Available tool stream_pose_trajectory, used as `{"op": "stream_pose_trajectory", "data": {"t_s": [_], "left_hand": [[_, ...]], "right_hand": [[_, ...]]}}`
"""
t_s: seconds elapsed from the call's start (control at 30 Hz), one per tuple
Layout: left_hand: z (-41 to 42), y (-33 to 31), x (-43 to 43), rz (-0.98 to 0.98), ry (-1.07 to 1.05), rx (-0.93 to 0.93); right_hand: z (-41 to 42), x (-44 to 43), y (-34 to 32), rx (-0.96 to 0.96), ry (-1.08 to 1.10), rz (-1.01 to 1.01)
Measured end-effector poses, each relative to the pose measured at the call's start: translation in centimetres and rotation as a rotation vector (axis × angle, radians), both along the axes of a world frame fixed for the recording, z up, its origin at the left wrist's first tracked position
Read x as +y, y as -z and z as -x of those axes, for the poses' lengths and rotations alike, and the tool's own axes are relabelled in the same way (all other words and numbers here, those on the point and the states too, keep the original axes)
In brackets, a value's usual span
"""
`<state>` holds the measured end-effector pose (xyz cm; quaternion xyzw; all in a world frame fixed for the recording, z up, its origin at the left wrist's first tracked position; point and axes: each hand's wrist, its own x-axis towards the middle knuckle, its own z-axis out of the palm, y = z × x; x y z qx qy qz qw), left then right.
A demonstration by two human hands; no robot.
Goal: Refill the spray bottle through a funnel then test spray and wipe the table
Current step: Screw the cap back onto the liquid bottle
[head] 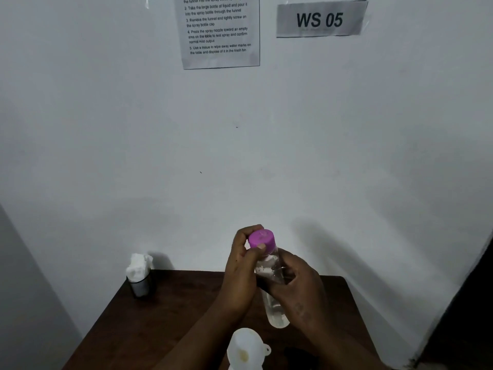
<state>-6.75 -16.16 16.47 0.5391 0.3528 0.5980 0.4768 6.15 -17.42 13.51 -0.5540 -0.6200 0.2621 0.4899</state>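
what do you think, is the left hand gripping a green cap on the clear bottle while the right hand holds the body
Not quite: the head view shows the cap is purple, not green. The left hand does grip it on the clear bottle while the right hand holds the body.

The cap (261, 238) was a plain, bright magenta-purple. The bottle (274, 303) under it was clear and colourless, with whitish smears inside. At 6 o'clock from the bottle, the funnel (246, 348) was milky white with a yellowish-brown blotch on its inner wall. The table (165, 324) was dark reddish brown. At 9 o'clock, the cup (140, 287) was dark grey, stuffed with white tissue (138, 264). The wall (240, 156) was pale grey-white. At 12 o'clock the instruction sheet (221, 30) and at 1 o'clock the sign (320, 19) were grey with black lettering.
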Motion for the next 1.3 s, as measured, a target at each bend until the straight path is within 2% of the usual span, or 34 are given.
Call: {"op": "stream_pose_trajectory", "data": {"t_s": [0.17,0.27,0.5,0.87,1.1,1.3], "left_hand": [[-0.4,-0.5,-0.4,-0.012,-0.077,0.093],[-0.4,-0.1,-0.2,0.01,-0.122,0.064],[0.3,0.3,0.2,-0.06,0.0,0.072],[3.5,0.2,2.3,-0.141,0.003,0.188],[10.2,1.9,6.9,-0.024,0.004,0.268],[17.5,6.3,12.5,0.091,-0.122,0.335]], "right_hand": [[0.0,-0.1,-0.1,-0.002,0.01,-0.003],[0.2,-0.1,-0.1,-0.004,0.007,0.014],[0.0,0.0,0.1,0.01,0.003,0.028],[1.1,2.3,-1.1,-0.015,-0.137,0.051],[5.7,8.7,-0.3,-0.058,-0.176,0.087],[12.2,15.6,3.4,-0.145,-0.269,0.149]]}}
